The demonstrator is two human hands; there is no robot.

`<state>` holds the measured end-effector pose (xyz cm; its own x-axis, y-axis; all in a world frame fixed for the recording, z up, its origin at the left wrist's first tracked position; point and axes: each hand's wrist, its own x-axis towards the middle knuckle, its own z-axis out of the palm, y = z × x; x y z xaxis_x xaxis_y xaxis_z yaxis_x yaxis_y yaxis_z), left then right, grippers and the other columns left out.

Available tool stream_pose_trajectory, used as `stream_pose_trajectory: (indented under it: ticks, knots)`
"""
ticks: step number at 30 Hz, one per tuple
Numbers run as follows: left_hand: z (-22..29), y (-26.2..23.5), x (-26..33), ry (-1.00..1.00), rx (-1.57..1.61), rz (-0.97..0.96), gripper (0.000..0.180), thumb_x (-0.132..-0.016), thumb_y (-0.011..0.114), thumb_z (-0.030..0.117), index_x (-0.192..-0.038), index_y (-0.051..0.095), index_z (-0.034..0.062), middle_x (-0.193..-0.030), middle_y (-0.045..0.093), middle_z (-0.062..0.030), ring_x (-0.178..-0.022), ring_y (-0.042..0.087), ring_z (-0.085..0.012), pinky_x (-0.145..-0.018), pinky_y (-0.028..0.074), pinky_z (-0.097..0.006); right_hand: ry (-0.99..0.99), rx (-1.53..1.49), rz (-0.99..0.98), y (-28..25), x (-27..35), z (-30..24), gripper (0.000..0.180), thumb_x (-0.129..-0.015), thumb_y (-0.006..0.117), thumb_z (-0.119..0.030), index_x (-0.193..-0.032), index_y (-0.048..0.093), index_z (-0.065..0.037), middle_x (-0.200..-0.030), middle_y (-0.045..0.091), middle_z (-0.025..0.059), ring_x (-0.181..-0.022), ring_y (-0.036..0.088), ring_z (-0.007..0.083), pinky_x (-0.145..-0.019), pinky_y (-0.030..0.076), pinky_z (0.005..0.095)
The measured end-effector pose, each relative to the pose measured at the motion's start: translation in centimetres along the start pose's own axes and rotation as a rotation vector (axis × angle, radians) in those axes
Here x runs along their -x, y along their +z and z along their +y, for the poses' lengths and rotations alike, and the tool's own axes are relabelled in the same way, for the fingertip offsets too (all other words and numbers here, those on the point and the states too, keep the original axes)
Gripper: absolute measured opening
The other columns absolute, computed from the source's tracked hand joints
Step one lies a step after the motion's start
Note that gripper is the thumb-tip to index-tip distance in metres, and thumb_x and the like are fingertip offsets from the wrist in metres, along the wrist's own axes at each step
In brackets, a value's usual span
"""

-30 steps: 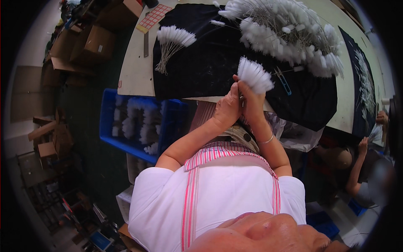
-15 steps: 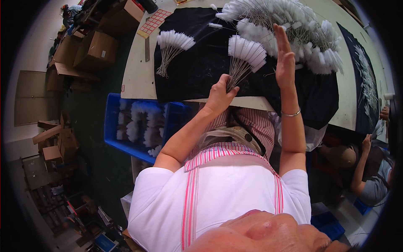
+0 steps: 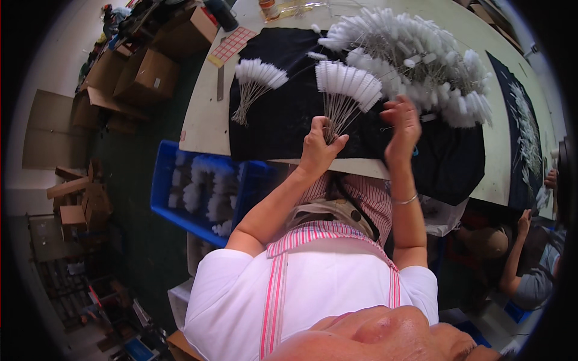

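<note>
My left hand (image 3: 319, 150) is closed around the wire stems of a fanned bunch of white bristle brushes (image 3: 349, 87), heads pointing away from me. Just right of that fan, my right hand (image 3: 403, 129) is raised with fingers half bent and spread a little; nothing shows in them. A thin wire end lies by its fingers. Beyond it rises a large heap of loose white brushes (image 3: 415, 57) with wire stems. To the left, a second fanned bunch of brushes (image 3: 261, 75) lies on the black cloth (image 3: 283, 120).
The cloth covers much of a pale table (image 3: 201, 120). On it are a metal ruler (image 3: 220, 83), a red-grid card (image 3: 233, 46) and a dark bottle (image 3: 221, 15). A blue crate (image 3: 158, 192) with white brushes stands left of me. Another person (image 3: 533, 271) works at right.
My right hand has come down toward me from a flat, upright pose, and its fingers have bent. The brush fan in my left hand has spread wider to the left.
</note>
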<state>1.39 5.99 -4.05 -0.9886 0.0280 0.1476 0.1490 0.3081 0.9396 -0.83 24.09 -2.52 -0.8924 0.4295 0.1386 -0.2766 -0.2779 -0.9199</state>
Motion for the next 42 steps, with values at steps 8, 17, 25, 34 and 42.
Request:
stream_pose_trajectory:
  ticks: [8, 17, 25, 34, 42]
  knots:
    - [-0.1, 1.6, -0.1, -0.079, 0.117, -0.084, 0.041, -0.073, 0.074, 0.012, -0.097, 0.041, 0.0038, -0.064, 0.052, -0.0037, -0.057, 0.049, -0.0077, -0.051, 0.043, -0.026, 0.250, 0.022, -0.310, 2.7, 3.3, 1.6, 0.017, -0.084, 0.062, -0.007, -0.098, 0.060, 0.000, -0.084, 0.061, -0.0002, -0.076, 0.054, 0.0050, -0.067, 0.043, 0.0196]
    - [-0.5, 2.4, 0.4, 0.035, -0.047, 0.073, 0.053, -0.068, 0.079, 0.021, -0.096, 0.037, 0.0031, -0.071, 0.052, -0.0098, -0.060, 0.055, -0.0219, -0.058, 0.046, -0.034, 0.451, -0.489, -0.267, 2.3, 3.8, 3.2, 0.010, -0.086, 0.056, -0.009, -0.093, 0.058, -0.002, -0.101, 0.062, 0.0117, -0.089, 0.059, 0.0144, -0.080, 0.047, 0.0281]
    - [-1.6, 1.8, 1.6, 0.002, -0.168, 0.006, 0.050, -0.073, 0.074, 0.018, -0.099, 0.034, 0.0045, -0.075, 0.056, -0.0151, -0.069, 0.060, -0.0371, -0.059, 0.046, -0.041, 0.375, -0.345, -0.306, 3.2, 5.0, 4.3, 0.025, -0.083, 0.063, -0.009, -0.105, 0.054, 0.000, -0.101, 0.062, 0.0073, -0.088, 0.059, 0.0129, -0.078, 0.048, 0.0262]
    - [-1.5, 0.4, 3.0, -0.012, -0.056, -0.019, 0.052, -0.074, 0.073, 0.019, -0.107, 0.037, 0.0019, -0.084, 0.061, -0.0166, -0.077, 0.064, -0.0324, -0.064, 0.050, -0.037, 0.470, -0.379, -0.326, 4.3, 5.6, 4.0, 0.026, -0.083, 0.063, -0.010, -0.105, 0.060, 0.002, -0.104, 0.063, 0.0128, -0.092, 0.062, 0.0190, -0.081, 0.050, 0.0304]
    - [-1.1, -0.3, 1.8, -0.297, 0.422, -0.096, 0.043, -0.071, 0.077, 0.017, -0.090, 0.041, 0.0040, -0.075, 0.047, 0.0014, -0.068, 0.044, -0.0057, -0.059, 0.041, -0.021, 0.499, -0.398, -0.209, 5.5, 5.0, 3.4, 0.018, -0.083, 0.063, -0.010, -0.098, 0.062, 0.000, -0.094, 0.064, 0.0079, -0.084, 0.058, 0.0126, -0.074, 0.046, 0.0245]
